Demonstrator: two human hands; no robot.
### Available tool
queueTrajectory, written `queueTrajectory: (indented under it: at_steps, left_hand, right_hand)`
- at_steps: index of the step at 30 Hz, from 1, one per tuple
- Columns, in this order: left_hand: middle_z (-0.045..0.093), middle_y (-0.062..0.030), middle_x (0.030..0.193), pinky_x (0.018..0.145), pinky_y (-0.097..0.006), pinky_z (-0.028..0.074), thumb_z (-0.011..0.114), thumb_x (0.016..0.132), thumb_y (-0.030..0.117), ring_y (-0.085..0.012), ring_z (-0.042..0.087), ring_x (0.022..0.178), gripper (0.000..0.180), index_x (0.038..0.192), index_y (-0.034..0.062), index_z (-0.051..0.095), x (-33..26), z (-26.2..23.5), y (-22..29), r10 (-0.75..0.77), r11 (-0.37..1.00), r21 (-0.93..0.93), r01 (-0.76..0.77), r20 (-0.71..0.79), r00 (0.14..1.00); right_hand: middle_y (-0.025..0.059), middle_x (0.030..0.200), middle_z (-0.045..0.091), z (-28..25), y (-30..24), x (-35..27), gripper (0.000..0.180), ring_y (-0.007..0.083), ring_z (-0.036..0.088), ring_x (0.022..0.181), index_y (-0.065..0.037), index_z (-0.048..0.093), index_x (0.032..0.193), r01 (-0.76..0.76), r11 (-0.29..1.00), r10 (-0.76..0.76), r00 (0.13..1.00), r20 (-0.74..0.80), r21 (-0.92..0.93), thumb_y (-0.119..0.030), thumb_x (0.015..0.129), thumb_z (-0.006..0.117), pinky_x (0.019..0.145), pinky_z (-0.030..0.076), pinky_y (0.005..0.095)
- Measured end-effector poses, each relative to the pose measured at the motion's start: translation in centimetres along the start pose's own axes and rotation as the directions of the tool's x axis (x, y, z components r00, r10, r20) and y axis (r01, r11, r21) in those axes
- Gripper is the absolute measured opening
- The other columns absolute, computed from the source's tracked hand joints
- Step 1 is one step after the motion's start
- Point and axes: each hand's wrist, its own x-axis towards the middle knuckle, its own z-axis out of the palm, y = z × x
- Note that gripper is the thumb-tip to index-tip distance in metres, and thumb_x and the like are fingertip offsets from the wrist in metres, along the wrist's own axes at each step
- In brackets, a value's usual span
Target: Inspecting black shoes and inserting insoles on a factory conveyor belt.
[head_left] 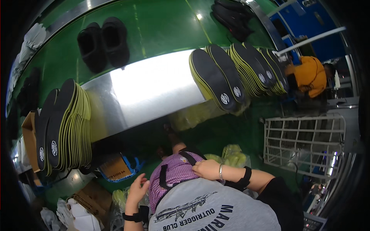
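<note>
My left hand [138, 188] is raised beside my left hip, fingers loosely bent and apart, with nothing in it. At my waist, my right hand [207, 169] is closed at the end of a black strap [187, 157] on a purple checked apron [175, 169]. A metal bench [150, 88] stretches in front of me. Stacks of insoles with black tops and yellow-green edges stand on it: a tall left stack [65, 127] and several right stacks [214, 77]. Neither hand touches them.
Beyond the bench, black shoes [103, 44] sit on a green conveyor belt [162, 27], with more dark shoes [233, 19] farther right. A white wire rack [304, 140] stands at right, near a person in orange [311, 77]. A blue crate [119, 169] and cardboard box [90, 200] lie at lower left.
</note>
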Motion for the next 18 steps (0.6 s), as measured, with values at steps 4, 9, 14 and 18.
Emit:
queueTrajectory:
  at_steps: [4,9,14,18]
  left_hand:
    - [0.058,-0.0181,0.100,0.078,-0.034,0.045,0.059,0.078,0.024,-0.0274,0.057,0.091,0.047,0.117,0.0004,0.048,1.4,-0.1,-1.6,0.028,0.968,0.248,-0.035,0.033,0.999]
    - [0.058,-0.0193,0.103,0.079,-0.036,0.045,0.058,0.078,0.024,-0.0295,0.057,0.094,0.045,0.116,-0.0001,0.048,4.5,1.1,0.9,0.084,0.924,0.356,-0.142,0.174,0.981]
    - [0.058,-0.0202,0.101,0.081,-0.036,0.045,0.057,0.079,0.023,-0.0307,0.057,0.094,0.044,0.115,-0.0004,0.049,8.2,3.3,4.7,0.110,0.880,0.418,-0.226,0.282,0.953]
    - [0.059,-0.0201,0.099,0.079,-0.036,0.046,0.058,0.079,0.024,-0.0298,0.058,0.092,0.043,0.114,-0.0006,0.049,10.2,7.3,8.3,0.157,0.819,0.474,-0.324,0.358,0.920]
  right_hand:
    - [0.0131,0.090,0.058,2.5,-0.4,-2.3,0.025,0.0307,0.057,0.084,-0.005,0.056,0.096,-0.157,0.970,0.146,0.987,0.071,0.186,-0.025,0.082,0.049,0.072,0.047,0.0393]
    - [0.0144,0.096,0.059,5.3,3.0,-6.1,0.029,0.0292,0.056,0.090,-0.005,0.057,0.101,-0.160,0.784,0.247,0.967,-0.065,0.600,-0.025,0.084,0.048,0.078,0.045,0.0351]
    - [0.0145,0.090,0.062,10.0,6.7,-10.3,0.026,0.0278,0.059,0.082,-0.003,0.058,0.097,-0.288,0.576,0.605,0.780,-0.161,0.765,-0.024,0.083,0.051,0.073,0.046,0.0338]
    - [0.0149,0.090,0.062,14.6,7.7,-14.3,0.026,0.0288,0.059,0.084,-0.002,0.059,0.096,-0.277,0.456,0.680,0.722,-0.130,0.846,-0.023,0.083,0.051,0.073,0.046,0.0345]
